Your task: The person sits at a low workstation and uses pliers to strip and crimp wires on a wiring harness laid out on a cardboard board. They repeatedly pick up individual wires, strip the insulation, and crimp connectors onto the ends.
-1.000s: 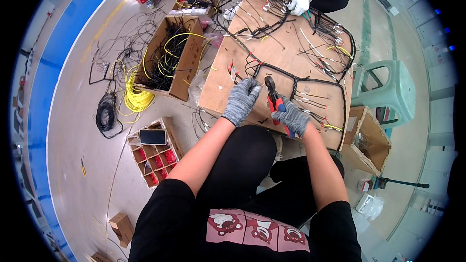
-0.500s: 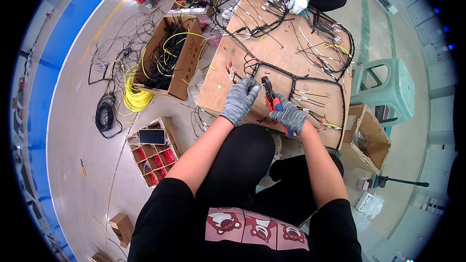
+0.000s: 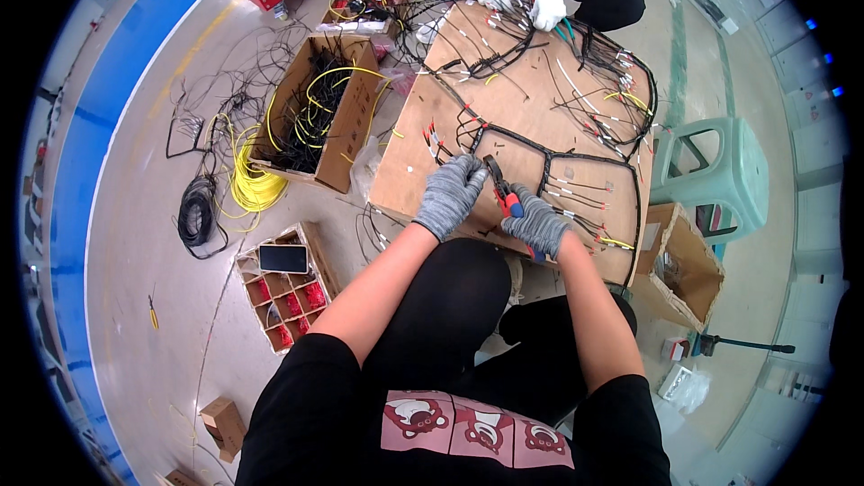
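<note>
My left hand (image 3: 449, 194), in a grey knit glove, pinches a thin wire at the end of a harness branch; the tip between its fingers is too small to make out. My right hand (image 3: 536, 223), gloved alike, is wrapped around crimping pliers (image 3: 507, 198) with red and blue handles. Their dark head points up and left, close to my left fingertips. Beyond both hands, the black taped wire harness (image 3: 513, 136) lies across a wooden board (image 3: 423, 171). Short wires with red tips and white labels (image 3: 434, 139) stick out beside my left hand.
Opposite, a co-worker's white-gloved hands (image 3: 547, 7) handle wires. A cardboard box of wires (image 3: 358, 121), a yellow wire coil (image 3: 256, 184) and a divided box (image 3: 277, 295) with a phone (image 3: 283, 258) sit left. A green stool (image 3: 742, 175) and an open carton (image 3: 688, 274) stand right.
The pliers' handles have come closer together in my right hand, while their head stays by my left fingertips. The whole view has shifted slightly. The co-worker's hands have moved a little.
</note>
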`<state>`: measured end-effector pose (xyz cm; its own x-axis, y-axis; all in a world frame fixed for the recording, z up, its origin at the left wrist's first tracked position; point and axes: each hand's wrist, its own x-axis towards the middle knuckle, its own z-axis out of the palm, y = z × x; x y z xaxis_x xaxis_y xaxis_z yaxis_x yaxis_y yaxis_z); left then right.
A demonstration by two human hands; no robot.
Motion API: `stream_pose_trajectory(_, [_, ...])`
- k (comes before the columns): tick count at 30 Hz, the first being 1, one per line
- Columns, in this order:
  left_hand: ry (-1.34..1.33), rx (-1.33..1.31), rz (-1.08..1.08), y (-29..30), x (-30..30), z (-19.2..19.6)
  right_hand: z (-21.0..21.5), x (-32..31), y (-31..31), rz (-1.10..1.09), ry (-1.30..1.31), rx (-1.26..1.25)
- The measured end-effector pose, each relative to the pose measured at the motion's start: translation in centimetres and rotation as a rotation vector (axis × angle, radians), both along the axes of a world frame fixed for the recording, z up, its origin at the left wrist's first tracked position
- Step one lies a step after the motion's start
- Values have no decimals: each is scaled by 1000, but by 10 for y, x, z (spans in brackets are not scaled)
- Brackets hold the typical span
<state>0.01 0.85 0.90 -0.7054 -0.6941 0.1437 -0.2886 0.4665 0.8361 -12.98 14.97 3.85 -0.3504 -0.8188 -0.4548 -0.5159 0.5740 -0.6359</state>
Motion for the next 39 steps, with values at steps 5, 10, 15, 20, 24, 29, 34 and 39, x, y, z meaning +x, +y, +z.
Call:
stream_pose_trajectory(5, [-6, -16, 9, 0, 1, 1, 18, 9, -9, 13, -3, 35])
stream_pose_trajectory(10, [0, -18, 9, 0, -1, 2, 14, 9, -7, 34, 55, -5])
stream_pose_trajectory(15, [22, -67, -2, 1, 0, 0, 19, 7, -2, 19, -28, 9])
stream_pose_trajectory(20, [19, -15, 12, 0, -2, 0, 20, 23, -11, -65, 57, 26])
stream_pose_trajectory(24, [-11, -27, 24, 1, -1, 1, 0, 23, -11, -59, 218, -103])
stream_pose_trajectory(29, [28, 28, 42, -3, 1, -1, -9, 22, -15, -90, 185, -158])
stream_pose_trajectory(34, [262, 163, 78, -6, 17, -4, 2, 12, -3, -286, -92, -392])
stream_pose_trajectory(39, [333, 168, 225, 4, 78, 10, 49, 9, 45, -531, -522, -861])
